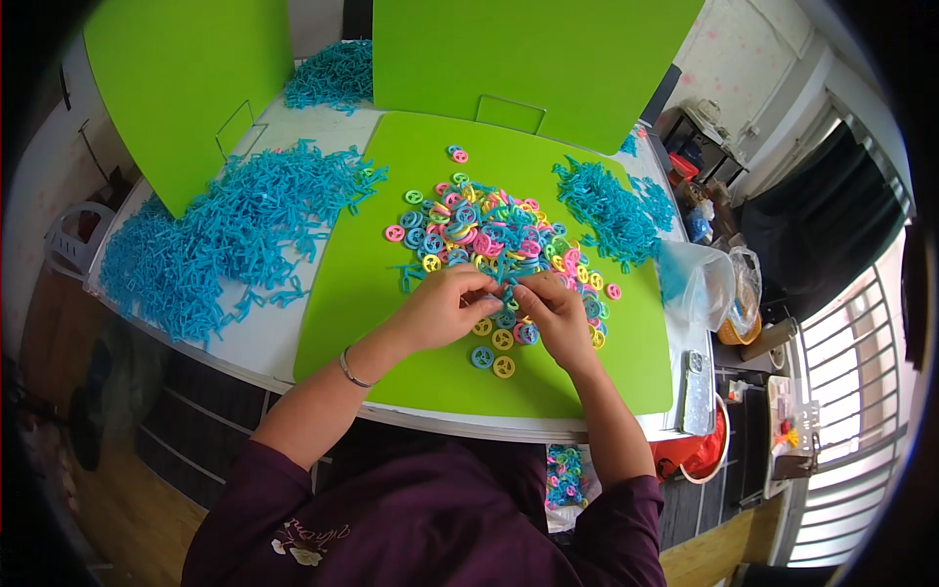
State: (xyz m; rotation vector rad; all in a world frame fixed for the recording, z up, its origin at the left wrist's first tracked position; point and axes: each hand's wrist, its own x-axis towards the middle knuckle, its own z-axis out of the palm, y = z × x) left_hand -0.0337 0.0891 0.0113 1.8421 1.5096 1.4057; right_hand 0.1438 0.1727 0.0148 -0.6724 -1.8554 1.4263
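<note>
Two hands, the left hand (445, 308) and right hand (553, 311), pinch closed on a blue plastic piece (504, 291) at the near edge of the heap of coloured rings (489, 235) on the green mat (352, 293). Dozens of rings lie loose, too many to count, and three blue piles (220, 235) remain around, so most of the work looks undone.

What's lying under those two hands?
Under the left hand and right hand: coloured plastic rings on a green mat. Rings directly beneath the palms are hidden.

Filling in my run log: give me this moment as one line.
left hand: pinching blue plastic piece | right hand: same piece | under hands: pile of coloured rings on green mat | left of mat: blue pieces heap
</note>
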